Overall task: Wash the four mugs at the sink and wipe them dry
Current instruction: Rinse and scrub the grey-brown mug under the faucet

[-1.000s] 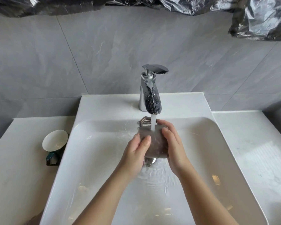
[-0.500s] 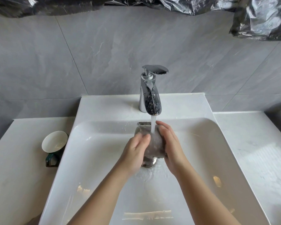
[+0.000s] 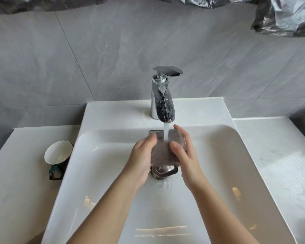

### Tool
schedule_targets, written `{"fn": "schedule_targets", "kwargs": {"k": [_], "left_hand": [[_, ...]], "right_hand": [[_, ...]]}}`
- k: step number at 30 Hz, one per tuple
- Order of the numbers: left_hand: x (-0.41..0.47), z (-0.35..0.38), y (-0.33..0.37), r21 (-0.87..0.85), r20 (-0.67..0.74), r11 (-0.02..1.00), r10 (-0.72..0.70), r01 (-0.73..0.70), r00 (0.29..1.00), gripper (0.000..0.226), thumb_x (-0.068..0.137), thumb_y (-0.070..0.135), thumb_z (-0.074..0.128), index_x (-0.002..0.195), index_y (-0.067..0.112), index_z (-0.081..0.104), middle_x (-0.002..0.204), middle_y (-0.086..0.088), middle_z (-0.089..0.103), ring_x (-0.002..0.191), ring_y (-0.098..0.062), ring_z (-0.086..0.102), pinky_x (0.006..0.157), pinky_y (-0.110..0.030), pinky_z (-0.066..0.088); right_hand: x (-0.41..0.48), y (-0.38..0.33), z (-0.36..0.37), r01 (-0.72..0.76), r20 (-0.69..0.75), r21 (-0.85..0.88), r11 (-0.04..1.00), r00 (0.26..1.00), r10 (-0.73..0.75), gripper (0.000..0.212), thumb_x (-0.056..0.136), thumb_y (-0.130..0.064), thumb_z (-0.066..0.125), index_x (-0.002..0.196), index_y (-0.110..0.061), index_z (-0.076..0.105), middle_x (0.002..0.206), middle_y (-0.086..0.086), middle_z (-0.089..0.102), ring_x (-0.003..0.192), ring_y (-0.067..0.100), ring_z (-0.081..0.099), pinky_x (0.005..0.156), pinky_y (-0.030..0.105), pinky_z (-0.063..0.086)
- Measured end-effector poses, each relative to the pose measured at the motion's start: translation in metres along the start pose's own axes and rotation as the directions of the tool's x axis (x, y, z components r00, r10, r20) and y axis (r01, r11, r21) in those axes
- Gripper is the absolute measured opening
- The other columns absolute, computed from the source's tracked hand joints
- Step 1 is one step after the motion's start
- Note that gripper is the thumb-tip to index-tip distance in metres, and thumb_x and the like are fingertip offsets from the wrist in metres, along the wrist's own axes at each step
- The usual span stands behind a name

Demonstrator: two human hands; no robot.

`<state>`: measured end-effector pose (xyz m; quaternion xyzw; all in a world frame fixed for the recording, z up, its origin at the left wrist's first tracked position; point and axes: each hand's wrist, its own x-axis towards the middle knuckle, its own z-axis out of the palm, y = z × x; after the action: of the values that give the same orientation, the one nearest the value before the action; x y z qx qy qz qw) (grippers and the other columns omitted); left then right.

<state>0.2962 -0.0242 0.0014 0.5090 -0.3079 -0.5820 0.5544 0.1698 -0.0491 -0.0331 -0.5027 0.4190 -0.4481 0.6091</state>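
Both forearms come in from the near edge over the sink (image 3: 104, 173). White basin, wet floor.

Left hand (image 3: 141, 161): its fingers (image 3: 151, 139) are curled round the left side of a grey-brown cloth (image 3: 161, 152), thumb on the near face. The rest of the hand is behind the cloth and hidden.

Right hand (image 3: 185, 155): curled round the right side of the same cloth, thumb pressed on the near face and fingertips hooked over the far top edge. So both hands grip it between them, above the basin floor. Cannot tell if it is a rag or a sponge.

Chrome drain (image 3: 163, 171) sits directly below the fingers, partly hidden by the cloth.

Water stream (image 3: 166, 131) lands on top of the cloth, between the two thumbs.

Mug (image 3: 58, 153): on the table (image 3: 16, 173), well apart to the left of the left fingers and just beside the sink's left rim. Green outside, white inside, mouth towards the camera, handle on the near side. Cannot tell whether it stands upright or is tilted. This is the only mug in view, and neither hand touches it.

Just beyond the fingers is an overflow slot (image 3: 153, 132) in the back wall of the basin.

Further back, the chrome faucet (image 3: 163, 104) stands on the sink deck with its spout over the cloth and droplets on the spout.

Behind that is a grey tiled wall (image 3: 95, 59). A crinkled silver sheet (image 3: 285, 18) runs along the top edge.
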Motion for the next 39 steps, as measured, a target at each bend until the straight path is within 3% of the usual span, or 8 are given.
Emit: {"fn": "schedule_targets", "kwargs": {"k": [5,9,14,19,23,29,36,39], "left_hand": [[-0.002,0.001,-0.011,0.233,0.038,0.965,0.114,-0.12,0.993,0.034,0.092,0.031,0.047,0.115,0.014,0.066,0.109,-0.006,0.072,0.107,-0.024,0.067,0.095,-0.042,0.05],[0.002,-0.001,-0.001,0.004,-0.034,0.998,-0.065,0.065,0.997,0.032,0.1,0.024,0.046,0.109,0.002,0.068,0.102,-0.019,0.072,0.095,-0.034,0.068,0.091,-0.05,0.051],[-0.005,0.003,-0.011,0.291,-0.002,0.948,0.138,-0.131,0.99,0.03,0.091,0.035,0.046,0.103,0.019,0.069,0.1,-0.004,0.074,0.099,-0.019,0.069,0.089,-0.037,0.053],[-0.006,0.001,-0.006,-0.074,-0.234,0.994,-0.097,0.082,0.967,0.03,0.101,0.025,0.046,0.092,0.014,0.072,0.086,-0.006,0.075,0.08,-0.02,0.069,0.068,-0.031,0.052],[-0.009,0.001,-0.002,-0.199,-0.291,0.964,-0.231,0.177,0.928,0.037,0.1,0.036,0.047,0.096,0.009,0.072,0.088,-0.012,0.075,0.071,-0.023,0.071,0.059,-0.028,0.053],[-0.015,0.002,-0.003,-0.32,-0.27,0.925,-0.297,0.206,0.916,0.036,0.099,0.034,0.049,0.082,0.009,0.068,0.068,-0.009,0.073,0.056,-0.018,0.07,0.061,-0.03,0.049],[-0.014,-0.004,-0.006,-0.298,-0.271,0.939,-0.255,0.172,0.928,0.04,0.101,0.033,0.044,0.082,0.009,0.07,0.072,-0.008,0.074,0.063,-0.015,0.071,0.065,-0.03,0.05],[-0.014,-0.008,-0.006,-0.282,-0.254,0.941,-0.259,0.184,0.932,0.041,0.102,0.033,0.042,0.082,0.011,0.07,0.071,-0.007,0.074,0.062,-0.015,0.071,0.063,-0.029,0.049]], "right_hand": [[0.003,0.002,0.006,-0.036,-0.071,0.086,0.996,0.997,0.042,0.046,0.078,-0.042,0.061,0.123,-0.036,0.058,0.121,-0.002,0.068,0.115,0.016,0.064,0.096,0.033,0.051],[-0.001,0.001,0.005,0.026,-0.051,-0.052,0.998,0.998,-0.029,0.044,0.08,-0.033,0.065,0.122,-0.044,0.055,0.116,-0.007,0.068,0.108,0.014,0.066,0.094,0.034,0.054],[0.003,0.001,0.007,-0.103,-0.019,0.164,0.981,0.994,0.108,0.054,0.076,-0.045,0.062,0.125,-0.022,0.06,0.125,0.013,0.066,0.121,0.034,0.06,0.106,0.055,0.045],[0.0,0.001,0.006,0.017,0.032,-0.05,0.999,0.999,-0.015,0.062,0.08,-0.052,0.054,0.135,-0.023,0.051,0.128,0.005,0.064,0.12,0.015,0.06,0.103,0.034,0.047],[-0.001,0.006,0.007,0.119,-0.018,-0.116,0.986,0.992,-0.122,0.043,0.092,-0.05,0.044,0.127,-0.032,0.061,0.133,0.0,0.06,0.128,0.018,0.054,0.109,0.054,0.041],[0.002,0.0,0.008,0.017,-0.045,0.023,1.0,0.999,-0.016,0.038,0.092,-0.032,0.049,0.122,-0.019,0.067,0.122,0.005,0.07,0.119,0.022,0.062,0.108,0.052,0.043],[-0.003,0.003,0.014,0.114,-0.02,-0.155,0.981,0.993,-0.119,0.051,0.085,-0.054,0.053,0.128,-0.028,0.06,0.127,-0.003,0.064,0.121,0.013,0.058,0.107,0.043,0.044],[0.0,0.0,0.016,0.093,0.001,-0.091,0.991,0.996,-0.093,0.042,0.084,-0.05,0.056,0.118,-0.027,0.065,0.106,-0.006,0.07,0.104,0.01,0.065,0.095,0.031,0.049]]}}
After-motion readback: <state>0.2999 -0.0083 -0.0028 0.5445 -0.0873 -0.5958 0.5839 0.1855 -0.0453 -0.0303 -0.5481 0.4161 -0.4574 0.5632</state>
